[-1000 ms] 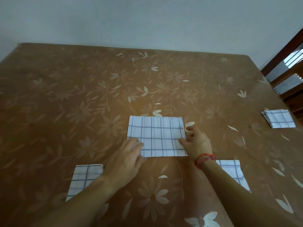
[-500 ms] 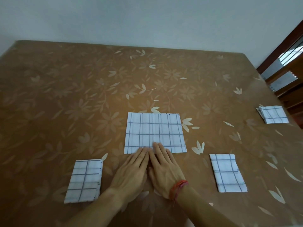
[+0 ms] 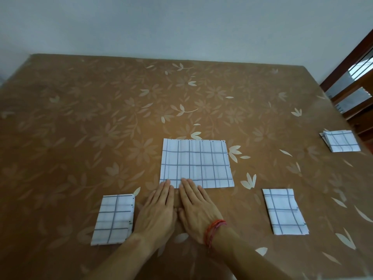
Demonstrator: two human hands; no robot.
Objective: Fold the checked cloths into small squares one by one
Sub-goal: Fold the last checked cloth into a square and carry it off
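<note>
A white cloth with blue checks [image 3: 196, 162] lies flat in the middle of the table, folded into a wide rectangle. My left hand [image 3: 159, 211] and my right hand [image 3: 196, 209] rest flat side by side just in front of it, palms down, fingertips touching its near edge. Neither hand holds anything. A red string bracelet circles my right wrist. A smaller folded checked cloth [image 3: 114, 219] lies to the left of my hands. Another folded one [image 3: 283, 211] lies to the right.
The table [image 3: 80, 128] wears a brown cover with a pale flower print. A small stack of folded checked cloths [image 3: 340, 140] sits near the right edge. A dark wooden chair [image 3: 355, 87] stands beyond that edge. A pale wall runs behind.
My hands left the cloth's sides and came together at its near edge. In the last half second they have barely moved, with a small gap opening between them.
</note>
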